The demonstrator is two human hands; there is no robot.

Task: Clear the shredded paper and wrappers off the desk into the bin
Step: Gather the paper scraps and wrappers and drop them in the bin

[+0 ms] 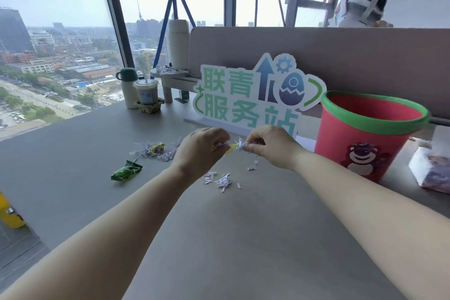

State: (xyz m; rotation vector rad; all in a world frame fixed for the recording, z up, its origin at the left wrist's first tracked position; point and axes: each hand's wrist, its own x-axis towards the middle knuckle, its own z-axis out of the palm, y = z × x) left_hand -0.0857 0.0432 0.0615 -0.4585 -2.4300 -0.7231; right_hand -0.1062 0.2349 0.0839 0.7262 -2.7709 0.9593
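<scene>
Both hands hover above the grey desk (219, 238) near its middle. My left hand (198, 151) is closed on shredded paper and a yellow wrapper (230, 150) that sticks out towards my right hand (267, 145), which pinches a tuft of shredded paper (241, 145). More shreds lie below the hands (222, 181) and in a pile at the left (148, 152), with a yellow-green wrapper (157, 148) in it. A green wrapper (126, 171) lies nearer the left. The red bin (365, 139) with a green rim stands open at the right.
A white-and-green sign (253, 95) leans on the partition behind the hands. A flask (129, 89) and a drink cup (147, 95) stand at the back left. A tissue pack (432, 168) lies right of the bin. A yellow object (8, 212) sits at the left edge.
</scene>
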